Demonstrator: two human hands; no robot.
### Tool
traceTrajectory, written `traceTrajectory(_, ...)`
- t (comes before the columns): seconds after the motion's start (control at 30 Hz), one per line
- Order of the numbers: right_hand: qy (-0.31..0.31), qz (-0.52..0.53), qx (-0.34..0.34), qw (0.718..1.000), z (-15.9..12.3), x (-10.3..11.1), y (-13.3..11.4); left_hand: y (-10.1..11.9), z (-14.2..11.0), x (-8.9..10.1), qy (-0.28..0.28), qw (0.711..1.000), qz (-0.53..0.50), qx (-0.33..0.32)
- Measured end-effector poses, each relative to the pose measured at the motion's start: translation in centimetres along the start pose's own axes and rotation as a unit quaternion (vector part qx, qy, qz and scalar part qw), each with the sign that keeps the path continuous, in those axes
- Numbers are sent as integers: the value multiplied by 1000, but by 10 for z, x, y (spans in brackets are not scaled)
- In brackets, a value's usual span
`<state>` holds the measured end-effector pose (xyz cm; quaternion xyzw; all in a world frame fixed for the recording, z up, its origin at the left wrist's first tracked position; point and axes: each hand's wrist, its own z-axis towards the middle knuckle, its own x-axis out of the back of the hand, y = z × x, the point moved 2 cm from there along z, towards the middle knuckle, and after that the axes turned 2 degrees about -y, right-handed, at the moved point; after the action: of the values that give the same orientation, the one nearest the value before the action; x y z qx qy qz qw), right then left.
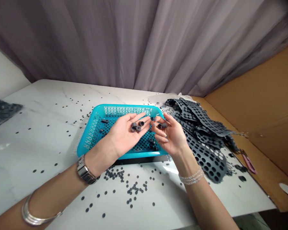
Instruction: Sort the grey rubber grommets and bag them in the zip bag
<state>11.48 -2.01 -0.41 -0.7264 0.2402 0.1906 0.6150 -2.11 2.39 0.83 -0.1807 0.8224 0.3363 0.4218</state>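
My left hand is palm up over the basket, its fingers stretched out, with several small dark grey rubber caps resting on it. Facing it, my right hand has curled fingers, and a few similar caps lie in them. The fingertips of both hands nearly meet; whether they touch I cannot tell. Beneath them stands a turquoise perforated plastic basket with some dark caps on its bottom. My hands hide part of the basket.
Perforated dark rubber sheets are piled on the right, near a pink-handled tool. Small dark discs are scattered over the white table. At the left edge is a bag of dark pieces. Behind hangs a grey curtain; cardboard stands right.
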Motion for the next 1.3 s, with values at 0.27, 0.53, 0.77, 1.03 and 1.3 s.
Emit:
traceTrajectory(0.27,56,-402,177,896,-6,-7,1,0,-4,-2,-9,1000,22,-15)
traceTrajectory(0.53,25,-214,75,974,-1,0,5,-1,-6,-3,-26,1000,14,12)
traceTrajectory(0.77,-67,45,-52,995,0,2,2,2,-4,0,-57,998,8,8)
traceTrajectory(1.03,32,29,-41,998,4,8,-1,4,-6,0,-33,999,13,10)
traceTrajectory(1.3,15,-391,148,908,-10,-18,4,4,-5,0,-17,999,26,26)
